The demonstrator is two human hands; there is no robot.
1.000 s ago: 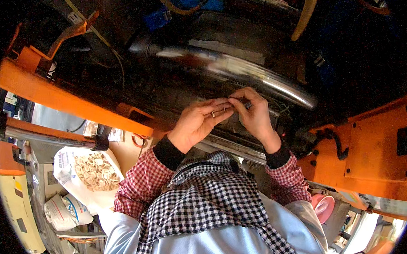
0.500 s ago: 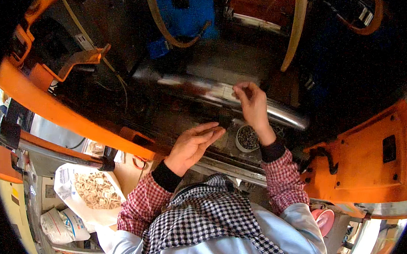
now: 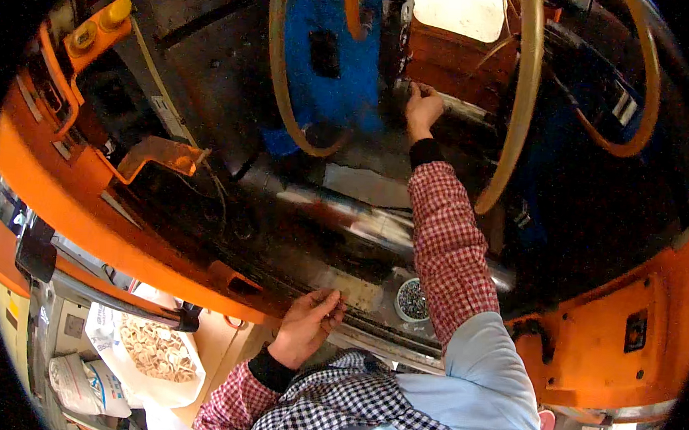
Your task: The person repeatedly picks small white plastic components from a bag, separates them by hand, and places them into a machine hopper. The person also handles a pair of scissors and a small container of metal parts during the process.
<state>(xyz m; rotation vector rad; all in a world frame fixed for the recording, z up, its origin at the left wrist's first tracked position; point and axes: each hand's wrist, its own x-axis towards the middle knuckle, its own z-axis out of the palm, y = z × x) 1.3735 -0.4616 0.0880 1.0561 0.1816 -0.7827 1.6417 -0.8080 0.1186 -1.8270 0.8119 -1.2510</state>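
My right hand point(image 3: 424, 110) reaches deep into the machine, its fingertips pinched against the dark edge of a metal block point(image 3: 394, 51) beside a blue plate point(image 3: 324, 46). Whatever those fingers hold is too small to make out. Near the machine's front edge is my left hand point(image 3: 306, 330), with thumb and fingers curled together; its contents are hidden. Right of it, below my right forearm, stands a white cup point(image 3: 399, 305) full of small metal pieces point(image 3: 414, 298). A shiny metal bar point(image 3: 360, 218) crosses behind the cup and passes under my right arm.
Yellowish hoses point(image 3: 520, 107) hang around my right arm. An orange frame point(image 3: 120, 223) borders the left, and an orange panel point(image 3: 600, 337) the right. Outside the machine, a white bag point(image 3: 188, 392) holds many beige ring-like parts point(image 3: 155, 346). A bright opening point(image 3: 459, 9) shows at the far end.
My right hand has moved from above the bar to the far metal block. My left hand has curled its extended fingers near the front edge. The view has shifted farther into the machine.
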